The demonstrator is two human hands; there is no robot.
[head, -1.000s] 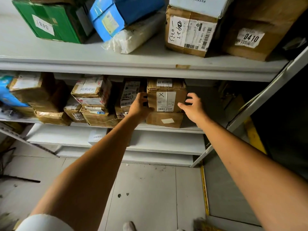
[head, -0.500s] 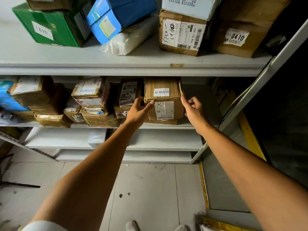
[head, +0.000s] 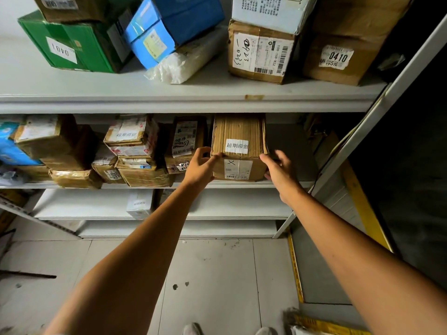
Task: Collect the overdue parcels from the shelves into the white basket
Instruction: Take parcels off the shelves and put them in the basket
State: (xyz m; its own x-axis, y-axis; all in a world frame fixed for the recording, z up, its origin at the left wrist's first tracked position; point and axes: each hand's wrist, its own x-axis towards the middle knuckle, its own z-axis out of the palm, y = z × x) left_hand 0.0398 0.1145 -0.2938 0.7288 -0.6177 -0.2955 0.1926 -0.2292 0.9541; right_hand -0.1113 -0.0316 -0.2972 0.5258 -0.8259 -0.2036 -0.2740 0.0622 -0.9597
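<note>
Parcels of taped brown cardboard [head: 135,151] crowd the left of the grey metal middle shelf [head: 290,183], some carrying a white printed sticker. Right of them the left hand [head: 200,165] reaches in, thumb on the top front corner and fingers curled round the left face of the brown corrugated cardboard box [head: 238,131]. That box sits at the shelf's front edge, with a similar white sticker on top and a shipping label marked with a cross on its front. The right hand [head: 278,170] clasps the opposite side, thumb at the front corner, fingers slightly blurred but bent round the right face. The box looks stiff and dry, and probably not heavy; squeezing both side faces and drawing it straight out seems the safest hold. The white basket is out of view.
</note>
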